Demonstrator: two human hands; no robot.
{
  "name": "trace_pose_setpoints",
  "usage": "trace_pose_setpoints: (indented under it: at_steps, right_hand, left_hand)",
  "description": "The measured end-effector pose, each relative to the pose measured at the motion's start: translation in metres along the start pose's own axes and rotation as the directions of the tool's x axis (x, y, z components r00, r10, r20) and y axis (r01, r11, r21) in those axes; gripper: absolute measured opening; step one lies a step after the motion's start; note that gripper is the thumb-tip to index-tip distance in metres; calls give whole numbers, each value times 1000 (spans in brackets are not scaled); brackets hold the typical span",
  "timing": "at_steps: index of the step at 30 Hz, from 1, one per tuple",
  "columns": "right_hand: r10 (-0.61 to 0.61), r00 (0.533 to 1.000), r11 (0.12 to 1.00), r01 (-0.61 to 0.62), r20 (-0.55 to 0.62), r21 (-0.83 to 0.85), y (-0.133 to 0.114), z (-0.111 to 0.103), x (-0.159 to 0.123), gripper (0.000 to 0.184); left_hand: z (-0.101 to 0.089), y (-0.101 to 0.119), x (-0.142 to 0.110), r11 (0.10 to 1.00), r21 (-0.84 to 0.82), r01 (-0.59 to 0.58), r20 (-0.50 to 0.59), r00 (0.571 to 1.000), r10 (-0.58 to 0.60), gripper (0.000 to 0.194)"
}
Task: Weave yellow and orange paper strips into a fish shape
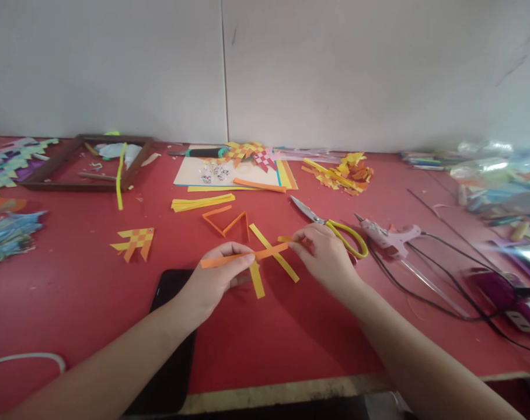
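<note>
Left hand: I'm pinching the orange strip, thumb on top.
Right hand: I'm pinching its right end.
Orange strip: stretching between both hands, above the red table.

The orange strip and the yellow strip look like smooth, matt paper. The scissors have shiny metal blades and smooth plastic handles. The glue gun is pale plastic. The phone has a dark, smooth face. The frame looks wooden. The table has a smooth red top with a faint sheen and a rough, worn edge.
</note>
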State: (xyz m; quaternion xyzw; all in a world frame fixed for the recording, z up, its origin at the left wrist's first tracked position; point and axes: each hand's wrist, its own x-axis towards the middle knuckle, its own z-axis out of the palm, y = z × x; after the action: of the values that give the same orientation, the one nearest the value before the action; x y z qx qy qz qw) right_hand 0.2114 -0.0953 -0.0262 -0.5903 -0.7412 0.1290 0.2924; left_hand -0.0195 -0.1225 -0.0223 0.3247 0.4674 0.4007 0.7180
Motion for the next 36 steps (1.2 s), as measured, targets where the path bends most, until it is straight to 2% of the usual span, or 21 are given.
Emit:
trace_pose_setpoints:
  at_steps: [2, 3, 6, 8, 12, 15, 17, 21, 24, 27, 32, 36]
  right_hand:
    - [64, 998, 981, -58, -27, 187, -8, -1, -2, 14]
    - [99, 995, 943, -98, 14, 319, -12, -1, -4, 17]
    - [107, 953, 695, -275, 283, 664, -23, -1, -9, 23]
    - [70, 926, 572, -342, 372, 746, -27, 0, -12, 23]
    - [107, 926, 413, -373, 363, 831, -28, 2, -15, 29]
    - [135, 896, 331, -443, 423, 833, -28, 1, -15, 32]
    - [135, 889, 372, -455, 438, 809, -29, 0, -15, 28]
    - [79, 923, 528, -359, 376, 770, -31, -2, -14, 20]
    - [10, 927, 521, -326, 376, 789, -31, 1, -15, 14]
    - [13, 920, 500, -346, 393, 794, -32, 3, -17, 11]
    - [65, 909, 591, -367, 412, 718, -37, 3, -19, 27]
    - [91, 904, 612, -382, 418, 692, -39, 1, -18, 27]
  left_hand:
    - [0, 1, -1, 1000, 25, -17, 47, 999, 16, 22]
    - [1, 1, -2, 998, 48, -39, 81, 996, 35, 20]
    - [1, 3, -4, 985, 125, -116, 166, 982, 94, 15]
    - [1, 4, -5, 978, 163, -130, 171, 980, 102, 15]
    - [2, 5, -6, 979, 168, -114, 115, 989, 96, 19]
    - [4, 6, -7, 969, 214, -120, 103, 990, 100, 19]
    - [4, 8, -8, 949, 280, -143, 120, 986, 113, 17]
    - [2, 9, -8, 895, 347, -281, 170, 957, 234, 8]
    - [0, 7, -8, 890, 311, -334, 154, 942, 299, 6]
    - [1, 7, -8, 916, 263, -302, 153, 951, 269, 5]
    - [5, 10, -9, 932, 290, -216, 153, 972, 178, 11]
    - [4, 7, -6, 966, 229, -118, 106, 990, 96, 16]
